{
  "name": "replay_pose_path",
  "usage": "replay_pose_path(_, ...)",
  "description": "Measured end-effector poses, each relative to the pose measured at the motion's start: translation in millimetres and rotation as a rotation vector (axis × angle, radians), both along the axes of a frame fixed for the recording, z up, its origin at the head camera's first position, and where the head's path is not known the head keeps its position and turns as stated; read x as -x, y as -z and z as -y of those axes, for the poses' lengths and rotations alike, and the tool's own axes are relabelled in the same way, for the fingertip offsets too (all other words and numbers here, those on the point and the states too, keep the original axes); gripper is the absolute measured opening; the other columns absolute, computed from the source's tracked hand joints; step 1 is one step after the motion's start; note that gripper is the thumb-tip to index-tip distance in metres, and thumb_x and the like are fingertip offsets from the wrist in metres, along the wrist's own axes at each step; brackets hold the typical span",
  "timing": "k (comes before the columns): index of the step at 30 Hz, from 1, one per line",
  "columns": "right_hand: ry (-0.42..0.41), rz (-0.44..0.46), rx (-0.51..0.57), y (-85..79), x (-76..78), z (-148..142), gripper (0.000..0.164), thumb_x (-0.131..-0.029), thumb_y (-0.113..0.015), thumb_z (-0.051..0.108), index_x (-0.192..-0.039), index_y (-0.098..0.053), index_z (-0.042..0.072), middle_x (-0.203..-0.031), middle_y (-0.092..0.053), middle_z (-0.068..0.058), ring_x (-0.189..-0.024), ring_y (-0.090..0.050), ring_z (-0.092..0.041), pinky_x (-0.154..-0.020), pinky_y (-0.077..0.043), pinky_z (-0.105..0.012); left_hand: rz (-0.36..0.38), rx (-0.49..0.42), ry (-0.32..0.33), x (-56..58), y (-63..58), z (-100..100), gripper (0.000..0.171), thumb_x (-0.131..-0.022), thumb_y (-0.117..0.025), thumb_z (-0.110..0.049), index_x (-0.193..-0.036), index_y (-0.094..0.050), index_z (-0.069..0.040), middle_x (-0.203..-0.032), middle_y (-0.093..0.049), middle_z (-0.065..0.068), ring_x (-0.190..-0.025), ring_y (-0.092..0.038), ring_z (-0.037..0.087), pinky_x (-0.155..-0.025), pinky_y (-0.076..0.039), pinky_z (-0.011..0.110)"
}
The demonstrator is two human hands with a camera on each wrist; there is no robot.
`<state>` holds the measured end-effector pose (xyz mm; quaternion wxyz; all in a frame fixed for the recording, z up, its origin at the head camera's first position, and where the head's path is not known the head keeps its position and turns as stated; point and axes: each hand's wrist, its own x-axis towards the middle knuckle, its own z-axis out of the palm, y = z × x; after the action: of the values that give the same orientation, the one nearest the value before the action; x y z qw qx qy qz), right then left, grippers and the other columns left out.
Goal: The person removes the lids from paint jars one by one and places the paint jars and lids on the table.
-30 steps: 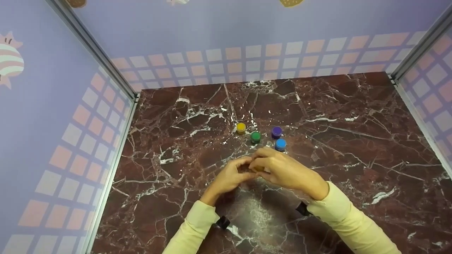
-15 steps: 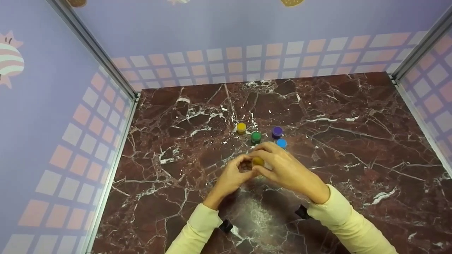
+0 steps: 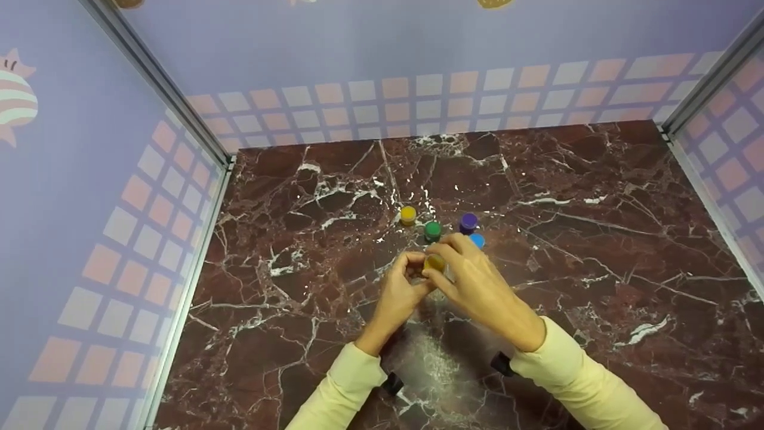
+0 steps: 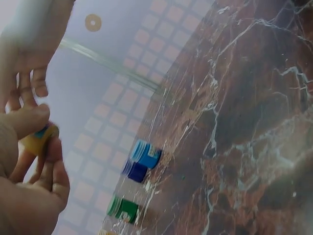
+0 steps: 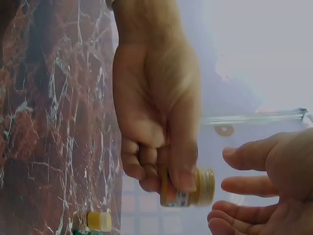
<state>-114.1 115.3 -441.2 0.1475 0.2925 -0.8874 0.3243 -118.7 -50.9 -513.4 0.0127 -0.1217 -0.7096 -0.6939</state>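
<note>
Above the table, my left hand (image 3: pixel 396 300) holds a small ochre-yellow paint jar (image 3: pixel 434 263) between thumb and fingers. The jar's ribbed cap (image 5: pixel 207 187) points toward my right hand (image 3: pixel 486 292). In the right wrist view, the right thumb and fingers (image 5: pixel 247 186) are spread and stand a little apart from the cap. A yellow jar (image 3: pixel 408 215), a green jar (image 3: pixel 433 231) and a purple jar (image 3: pixel 468 223) stand on the table beyond the hands. The right hand partly covers a light blue jar (image 3: pixel 476 240) in the head view.
The dark red marbled table (image 3: pixel 286 334) has white veins. Lilac panels with pink and white squares (image 3: pixel 397 110) close it off at the back and both sides, joined by metal posts (image 3: pixel 173 89).
Both hands have shifted slightly away from the body with the jar. The right hand has opened from over the jar, so its top shows now, and the light blue jar is more covered.
</note>
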Motion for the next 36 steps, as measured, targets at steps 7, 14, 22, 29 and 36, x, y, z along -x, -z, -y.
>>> replay_pose_path(7, 0.059, -0.056, -0.009, 0.0, 0.6, 6.7, 0.033, -0.093, -0.079, 0.016, -0.121, -0.068, 0.0, -0.111, -0.06, -0.015, -0.093, -0.055, -0.028, -0.071, -0.052, -0.039, -0.074, 0.046, -0.133, -0.4, -1.0, -8.8, 0.036, -0.081, -0.08, 0.007, -0.111, -0.059, 0.005, -0.109, -0.066, 0.016, -0.094, -0.066, 0.024, -0.085, -0.058, 0.03)
replay_pose_path(14, 0.087, -0.032, -0.014, 3.9, 1.5, 10.6, 0.03, -0.092, -0.079, 0.017, -0.115, -0.07, 0.0, -0.11, -0.061, -0.018, -0.093, -0.057, -0.031, -0.073, -0.056, -0.043, -0.152, 0.093, -0.2, -3.4, 2.9, -17.1, 0.033, -0.082, -0.077, 0.011, -0.108, -0.058, 0.003, -0.109, -0.063, 0.014, -0.096, -0.066, 0.026, -0.086, -0.059, 0.037)
replay_pose_path(22, 0.099, -0.03, -0.031, 6.5, -0.5, 12.1, 0.026, -0.093, -0.079, 0.018, -0.11, -0.071, 0.0, -0.107, -0.06, -0.016, -0.09, -0.058, -0.031, -0.069, -0.056, -0.043, -0.219, 0.132, -0.241, -5.2, 5.8, -21.3, 0.034, -0.08, -0.072, 0.017, -0.106, -0.057, 0.002, -0.108, -0.065, 0.014, -0.097, -0.064, 0.028, -0.085, -0.058, 0.035)
replay_pose_path(29, 0.114, -0.018, -0.039, 6.9, -2.0, 13.6, 0.019, -0.092, -0.078, 0.013, -0.104, -0.07, 0.0, -0.1, -0.058, -0.014, -0.082, -0.058, -0.029, -0.065, -0.056, -0.041, -0.242, 0.133, -0.26, -6.6, 5.5, -24.7, 0.037, -0.077, -0.069, 0.018, -0.108, -0.057, 0.002, -0.109, -0.064, 0.013, -0.097, -0.063, 0.027, -0.083, -0.058, 0.035)
replay_pose_path(36, 0.095, -0.022, -0.025, 7.2, -2.3, 13.2, 0.015, -0.091, -0.078, 0.006, -0.102, -0.072, -0.001, -0.099, -0.059, -0.014, -0.083, -0.059, -0.029, -0.067, -0.056, -0.039, -0.302, 0.159, -0.271, -6.2, 8.9, -24.7, 0.038, -0.075, -0.071, 0.019, -0.106, -0.058, 0.002, -0.107, -0.063, 0.014, -0.094, -0.063, 0.029, -0.081, -0.059, 0.038)
